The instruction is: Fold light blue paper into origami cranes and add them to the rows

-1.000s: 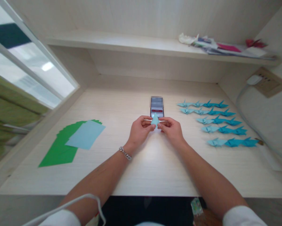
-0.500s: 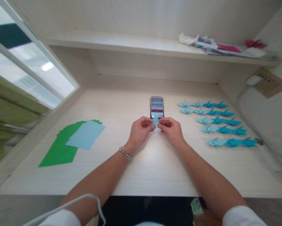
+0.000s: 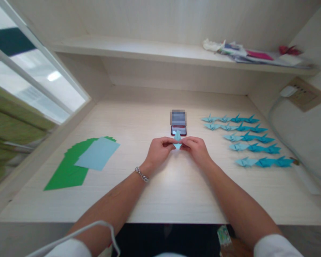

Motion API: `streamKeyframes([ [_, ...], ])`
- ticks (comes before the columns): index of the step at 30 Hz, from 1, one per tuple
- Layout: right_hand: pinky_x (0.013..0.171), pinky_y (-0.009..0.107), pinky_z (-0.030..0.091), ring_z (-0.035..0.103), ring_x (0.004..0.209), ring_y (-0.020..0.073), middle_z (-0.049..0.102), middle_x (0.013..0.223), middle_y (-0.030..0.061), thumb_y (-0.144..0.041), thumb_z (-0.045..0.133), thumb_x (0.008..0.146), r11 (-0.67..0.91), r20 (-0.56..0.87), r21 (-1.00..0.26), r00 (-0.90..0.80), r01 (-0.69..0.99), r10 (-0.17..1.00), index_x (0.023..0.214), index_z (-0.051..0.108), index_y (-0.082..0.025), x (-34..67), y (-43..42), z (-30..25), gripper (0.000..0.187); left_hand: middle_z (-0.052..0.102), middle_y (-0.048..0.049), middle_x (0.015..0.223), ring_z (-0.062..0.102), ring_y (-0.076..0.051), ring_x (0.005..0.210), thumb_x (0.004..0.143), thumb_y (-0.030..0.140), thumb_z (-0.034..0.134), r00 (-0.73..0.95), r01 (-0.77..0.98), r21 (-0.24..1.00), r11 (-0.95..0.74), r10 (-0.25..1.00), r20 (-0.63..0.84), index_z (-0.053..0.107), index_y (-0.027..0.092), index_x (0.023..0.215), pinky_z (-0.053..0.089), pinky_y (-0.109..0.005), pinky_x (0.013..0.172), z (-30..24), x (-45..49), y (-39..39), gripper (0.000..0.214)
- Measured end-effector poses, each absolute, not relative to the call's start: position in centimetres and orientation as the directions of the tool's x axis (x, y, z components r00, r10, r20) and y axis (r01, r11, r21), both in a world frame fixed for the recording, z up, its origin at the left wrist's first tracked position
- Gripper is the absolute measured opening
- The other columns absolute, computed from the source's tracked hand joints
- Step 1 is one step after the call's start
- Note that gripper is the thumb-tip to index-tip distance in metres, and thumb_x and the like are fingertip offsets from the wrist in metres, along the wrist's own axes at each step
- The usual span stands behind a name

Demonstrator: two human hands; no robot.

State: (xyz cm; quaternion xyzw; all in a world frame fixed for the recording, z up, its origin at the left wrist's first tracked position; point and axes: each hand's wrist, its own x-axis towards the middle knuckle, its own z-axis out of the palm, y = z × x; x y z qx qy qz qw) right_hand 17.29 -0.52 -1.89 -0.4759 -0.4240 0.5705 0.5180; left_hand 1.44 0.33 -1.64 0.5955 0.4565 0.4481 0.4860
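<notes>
Pale-blue folded paper figure (image 3: 177,140) is pinched between both hands just above the pale wooden desk (image 3: 160,192), straight ahead of the person. Its point stands upward and a small tip shows below the fingers. The left hand (image 3: 158,151) grips its left side between thumb and forefinger. The right hand (image 3: 196,150) does the same on the right, so the fingertips nearly meet at the middle.

The work looks like shaping or drawing out a small fold. It would go best with an even, gentle pull from both sides, pinching close to the crease so the thin paper neither tears nor skews.

Both wrists sit low near the desk, forearms converging from the near edge and palms turned inward. A silver chain bracelet (image 3: 142,174) circles the left wrist.

Just beyond the hands lies a red-cased phone (image 3: 179,125), screen up. To the right, rows of finished blue paper cranes (image 3: 246,139) lie on the desk. To the left is a stack of green paper sheets (image 3: 66,171) with one light-blue sheet (image 3: 97,154) on top.
</notes>
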Motion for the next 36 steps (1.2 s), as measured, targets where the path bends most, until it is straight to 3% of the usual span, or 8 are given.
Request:
streamKeyframes([
  [6, 0.066, 0.031, 0.052, 0.063, 0.065, 0.0156, 0.068, 0.072, 0.0019, -0.026, 0.078, 0.052, -0.054, -0.062, -0.986, 0.042, -0.155, 0.997, 0.074, 0.064, -0.017, 17.14, -0.50, -1.99, 0.028, 0.067, -0.0023, 0.070, 0.064, -0.015, 0.066, 0.066, 0.012, 0.062, 0.161, -0.071, 0.997, -0.042, 0.985, 0.053, 0.065, 0.014, 0.075, 0.055, -0.032, 0.069, -1.42, 1.68, 0.13, 0.010],
  [10, 0.067, 0.032, 0.053, 0.064, 0.065, 0.0159, 0.068, 0.072, 0.0017, -0.028, 0.079, 0.052, -0.014, -0.020, -0.989, 0.037, -0.145, 0.999, 0.075, 0.060, -0.018, 17.00, -0.57, -1.99, 0.031, 0.065, -0.0019, 0.070, 0.063, -0.013, 0.064, 0.066, 0.019, 0.069, 0.145, -0.095, 0.995, -0.038, 0.988, 0.052, 0.058, 0.014, 0.079, 0.055, -0.028, 0.063, -1.92, 1.75, 0.19, 0.018],
  [16, 0.061, 0.032, 0.052, 0.063, 0.059, 0.0166, 0.066, 0.065, -0.0001, -0.037, 0.077, 0.057, -0.088, -0.089, -0.985, 0.003, -0.146, 0.996, 0.083, 0.058, -0.019, 16.51, -0.85, -1.81, 0.038, 0.064, -0.0008, 0.068, 0.064, -0.013, 0.061, 0.063, 0.022, 0.075, 0.100, -0.090, 0.995, -0.039, 0.994, 0.048, 0.052, 0.016, 0.082, 0.054, -0.026, 0.058, -1.99, 1.75, 0.30, 0.030],
  [23, 0.053, 0.026, 0.046, 0.055, 0.050, 0.0118, 0.060, 0.057, -0.0036, -0.038, 0.076, 0.060, 0.033, 0.033, -0.993, 0.008, -0.115, 0.999, 0.084, 0.057, -0.019, 16.45, -0.83, -1.80, 0.036, 0.064, 0.0001, 0.063, 0.064, -0.015, 0.055, 0.061, 0.024, 0.078, 0.082, -0.158, 0.987, 0.012, 0.997, 0.001, 0.048, 0.016, 0.085, 0.055, -0.029, 0.056, -1.56, 1.81, 0.21, 0.039],
  [30, 0.066, 0.030, 0.049, 0.061, 0.072, 0.0180, 0.068, 0.083, 0.0044, -0.035, 0.071, 0.068, 0.159, 0.202, -0.955, 0.157, 0.249, 0.967, 0.079, 0.066, -0.020, 16.76, -1.25, -1.52, 0.019, 0.070, -0.0051, 0.069, 0.067, -0.018, 0.062, 0.066, 0.033, 0.075, 0.026, -0.059, 0.998, -0.021, 0.999, 0.023, 0.057, 0.014, 0.093, 0.057, -0.033, 0.062, -1.66, 1.59, 0.21, 0.037],
  [36, 0.076, 0.034, 0.051, 0.065, 0.083, 0.0204, 0.071, 0.094, 0.0066, -0.037, 0.064, 0.076, 0.131, 0.138, -0.977, 0.032, 0.169, 0.990, 0.096, 0.070, -0.020, 16.51, -1.33, -1.81, 0.026, 0.072, -0.0087, 0.085, 0.068, -0.020, 0.077, 0.068, 0.031, 0.073, 0.094, 0.073, 0.987, -0.142, 0.986, 0.135, 0.070, 0.015, 0.087, 0.055, -0.035, 0.075, -1.63, 1.79, -0.30, 0.024],
])
